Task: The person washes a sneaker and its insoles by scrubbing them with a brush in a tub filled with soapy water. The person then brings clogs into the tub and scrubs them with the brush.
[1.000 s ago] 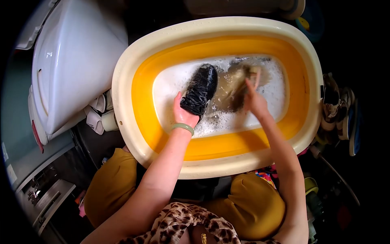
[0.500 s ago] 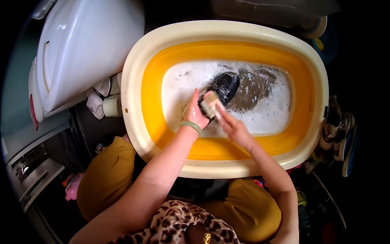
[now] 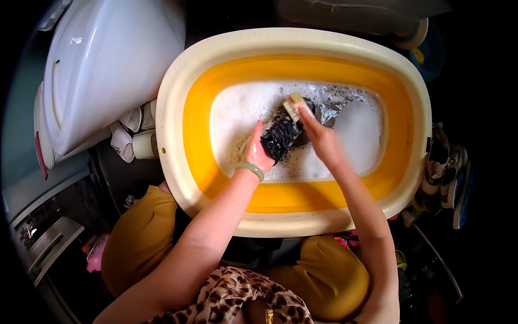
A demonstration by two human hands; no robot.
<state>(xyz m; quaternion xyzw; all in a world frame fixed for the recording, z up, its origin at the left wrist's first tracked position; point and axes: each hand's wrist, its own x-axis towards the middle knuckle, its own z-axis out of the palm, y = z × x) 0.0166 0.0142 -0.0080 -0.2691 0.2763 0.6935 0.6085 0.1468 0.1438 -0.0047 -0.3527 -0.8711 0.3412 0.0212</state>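
Note:
A wet black shoe (image 3: 278,134) lies at a slant over the sudsy water (image 3: 232,116), its far end partly covered by the brush and fingers. My left hand (image 3: 257,153), with a pale green bangle at the wrist, grips the shoe's near end from the left. In my right hand (image 3: 322,137) is a scrubbing brush (image 3: 292,110) with pale bristles, pressed to the far part of the shoe. Around both hands stands a yellow wash tub with a cream rim (image 3: 174,102).
White fixture (image 3: 108,70) rises at the upper left, with pale slippers (image 3: 124,143) beneath it. Several shoes (image 3: 448,173) stand right of the tub. My bent knees (image 3: 143,237) flank its near edge.
The brush has moved from the shoe's near end toward its far end, with my right hand going up and right. More of the shoe's near part shows; foam has shifted in the water.

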